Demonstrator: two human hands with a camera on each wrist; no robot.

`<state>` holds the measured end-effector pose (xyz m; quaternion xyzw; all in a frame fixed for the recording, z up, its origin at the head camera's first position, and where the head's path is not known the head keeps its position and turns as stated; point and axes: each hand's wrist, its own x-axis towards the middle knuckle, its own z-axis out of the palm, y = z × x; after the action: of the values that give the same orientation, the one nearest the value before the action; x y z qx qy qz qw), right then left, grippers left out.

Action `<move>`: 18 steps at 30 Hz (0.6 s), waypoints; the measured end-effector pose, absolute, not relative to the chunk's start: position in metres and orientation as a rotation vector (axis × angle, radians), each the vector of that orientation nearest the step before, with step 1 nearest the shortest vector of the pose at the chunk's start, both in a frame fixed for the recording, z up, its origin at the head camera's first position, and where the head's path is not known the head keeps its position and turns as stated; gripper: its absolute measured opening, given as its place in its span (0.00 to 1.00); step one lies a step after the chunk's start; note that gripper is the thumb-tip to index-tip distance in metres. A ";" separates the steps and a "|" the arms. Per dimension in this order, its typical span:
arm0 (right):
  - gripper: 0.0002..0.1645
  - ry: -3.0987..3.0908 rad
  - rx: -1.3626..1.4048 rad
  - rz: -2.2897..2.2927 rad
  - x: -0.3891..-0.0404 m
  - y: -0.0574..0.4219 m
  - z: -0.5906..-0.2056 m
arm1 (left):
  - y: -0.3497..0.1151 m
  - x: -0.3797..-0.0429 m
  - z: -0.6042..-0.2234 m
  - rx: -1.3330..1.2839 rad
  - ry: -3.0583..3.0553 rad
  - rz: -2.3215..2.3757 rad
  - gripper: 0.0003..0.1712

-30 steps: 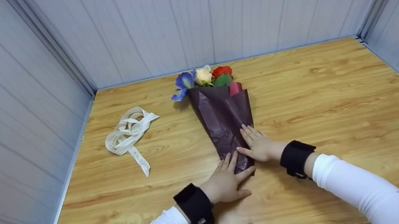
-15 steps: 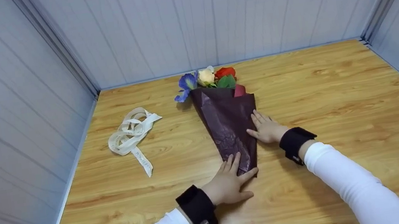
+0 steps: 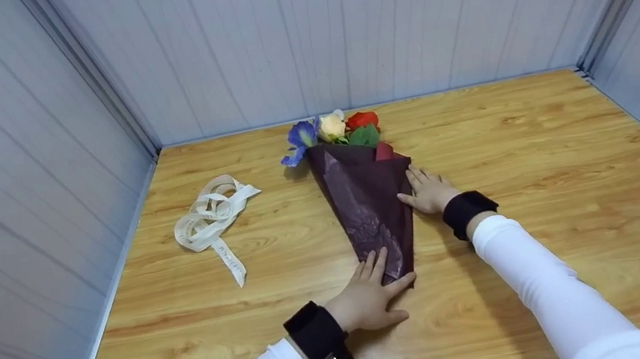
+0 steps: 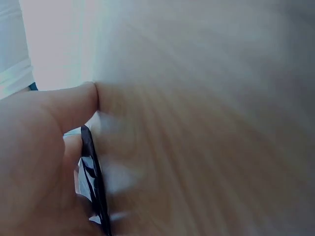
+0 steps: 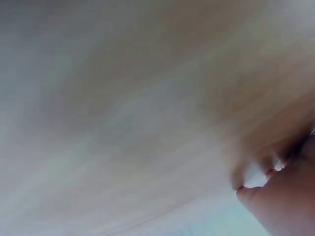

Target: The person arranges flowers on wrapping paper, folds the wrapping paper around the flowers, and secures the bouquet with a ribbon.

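Note:
A bouquet wrapped in dark maroon paper [image 3: 363,198] lies on the table. Out of its far end show a blue iris [image 3: 303,135], a cream rose [image 3: 332,126], a red rose [image 3: 363,119] and a green leaf. My left hand [image 3: 367,300] rests with spread fingers on the narrow near end of the paper; in the left wrist view the dark wrap's edge [image 4: 98,196] lies beside the fingers. My right hand [image 3: 430,191] lies along the wrap's right edge near the top corner, fingertips touching the paper. In the right wrist view only part of the hand [image 5: 290,191] shows.
A loosely looped white ribbon [image 3: 210,215] with printed letters lies on the wooden table [image 3: 542,175] left of the bouquet. Pale panel walls [image 3: 313,32] stand along the back and both sides. Both wrists carry black bands.
My right hand has slid from the wrap's lower right part up along its right edge, and the right flap now lies flatter across the front. My left hand stays on the near end.

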<state>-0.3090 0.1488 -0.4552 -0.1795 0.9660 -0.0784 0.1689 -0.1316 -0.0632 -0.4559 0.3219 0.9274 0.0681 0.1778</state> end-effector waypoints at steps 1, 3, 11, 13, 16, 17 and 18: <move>0.45 2.750 -0.504 -0.236 -0.310 0.150 -0.456 | -0.063 -0.131 -0.456 0.914 2.623 0.190 0.40; 0.45 2.757 -0.489 -0.243 -0.312 0.150 -0.456 | -0.062 -0.131 -0.456 0.916 2.621 0.183 0.40; 0.45 2.785 -0.489 -0.214 -0.316 0.152 -0.456 | -0.061 -0.131 -0.455 0.904 2.607 0.203 0.39; 0.45 2.793 -0.509 -0.219 -0.314 0.152 -0.454 | -0.061 -0.130 -0.453 0.887 2.598 0.214 0.39; 0.45 2.791 -0.536 -0.216 -0.310 0.153 -0.453 | -0.061 -0.127 -0.450 0.873 2.588 0.200 0.39; 0.44 2.789 -0.546 -0.217 -0.309 0.154 -0.453 | -0.061 -0.125 -0.450 0.872 2.586 0.196 0.39; 0.45 2.787 -0.555 -0.217 -0.307 0.155 -0.453 | -0.061 -0.124 -0.449 0.872 2.584 0.190 0.39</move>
<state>-0.3072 0.1546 -0.4529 -0.1926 0.9675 -0.0755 0.1455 -0.1238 -0.0612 -0.4492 0.3123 0.9256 0.0681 0.2026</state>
